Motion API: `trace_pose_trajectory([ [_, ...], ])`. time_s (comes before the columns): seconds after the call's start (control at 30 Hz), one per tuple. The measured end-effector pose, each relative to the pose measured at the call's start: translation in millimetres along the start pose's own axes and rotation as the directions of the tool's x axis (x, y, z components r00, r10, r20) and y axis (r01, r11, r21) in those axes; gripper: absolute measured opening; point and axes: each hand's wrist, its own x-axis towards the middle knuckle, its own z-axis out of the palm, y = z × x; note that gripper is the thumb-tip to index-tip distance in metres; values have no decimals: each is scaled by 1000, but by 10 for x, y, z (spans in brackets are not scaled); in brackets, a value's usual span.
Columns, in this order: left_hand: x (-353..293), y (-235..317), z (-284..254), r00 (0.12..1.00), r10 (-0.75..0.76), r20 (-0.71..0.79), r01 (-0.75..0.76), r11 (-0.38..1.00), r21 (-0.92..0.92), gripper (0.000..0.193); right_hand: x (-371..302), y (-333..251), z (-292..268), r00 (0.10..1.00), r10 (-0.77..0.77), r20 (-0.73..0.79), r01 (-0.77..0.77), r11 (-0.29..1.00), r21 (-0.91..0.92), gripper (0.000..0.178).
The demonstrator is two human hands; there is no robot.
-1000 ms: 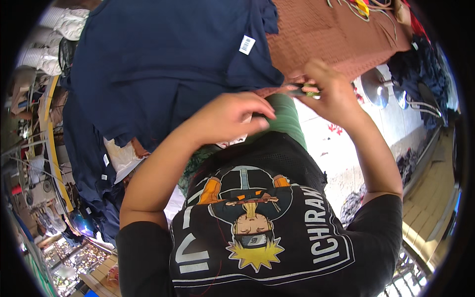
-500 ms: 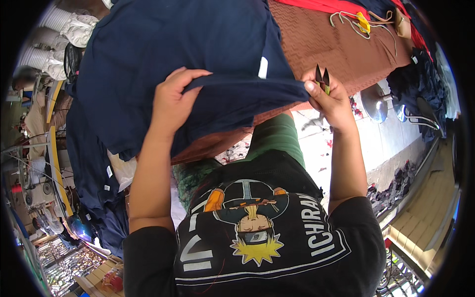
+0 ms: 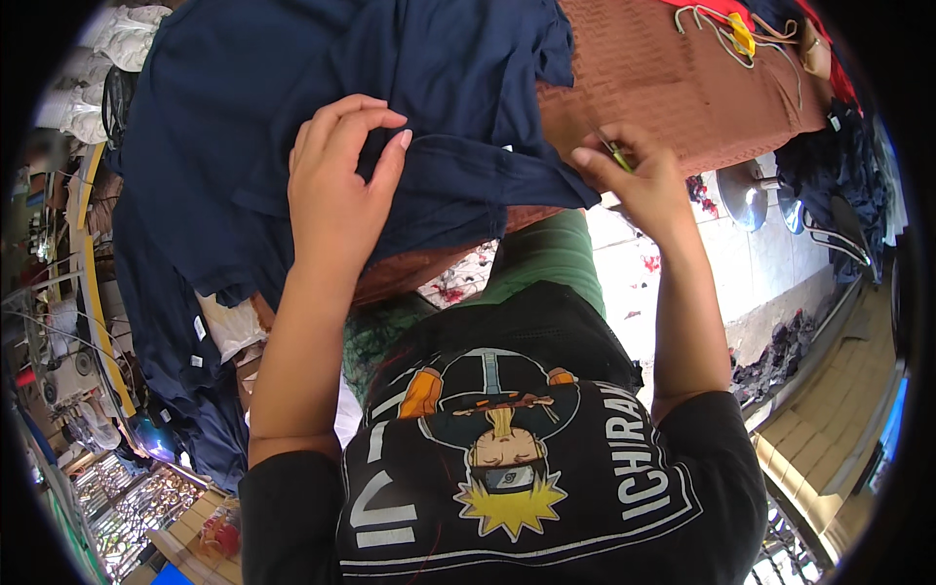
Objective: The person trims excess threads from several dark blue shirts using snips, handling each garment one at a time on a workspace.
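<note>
A navy blue garment (image 3: 263, 127) lies spread in front of me, its near edge folded into a band that runs to the right. Over this cloth is my left hand (image 3: 341, 175), fingers bent, with a gap between thumb and fingertips and no cloth gripped. My right hand (image 3: 639, 180) is closed around small thread snips (image 3: 617, 154) with a yellow-green handle and dark blades pointing up and left. The right thumb is just above the garment's right corner, apart from it as far as I can see.
A brown textured cloth (image 3: 673, 88) covers the surface beneath. At the far right lie a yellow object (image 3: 741, 34) with cords and red fabric. Dark garments (image 3: 829, 175) hang at the right, and more navy pieces (image 3: 175, 341) hang at the left. Fabric scraps litter the floor.
Both hands have let go of the garment's edge, which has dropped from a stretched line onto the cloth. The snips have tilted to the left.
</note>
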Motion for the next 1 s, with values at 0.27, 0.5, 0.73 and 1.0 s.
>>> trace_pose_trajectory([
  [0.27, -258, 400, 419, 955, -154, 253, 233, 919, -317, 25, -198, -370, 318, 921, -372, 117, 360, 926, 114, 12],
  [0.5, -271, 254, 627, 939, -196, 284, 288, 897, -334, 22, 35, 20, 421, 982, -171, 78, 161, 980, 121, 14],
  [0.73, -196, 250, 540, 865, -334, 374, 476, 782, -402, 13, -25, -64, 377, 968, -233, 87, 236, 971, -24, 27],
  [1.0, -161, 308, 446, 882, -279, 379, 440, 774, -455, 14, -35, -189, 456, 917, -382, 117, 399, 868, -296, 20],
])
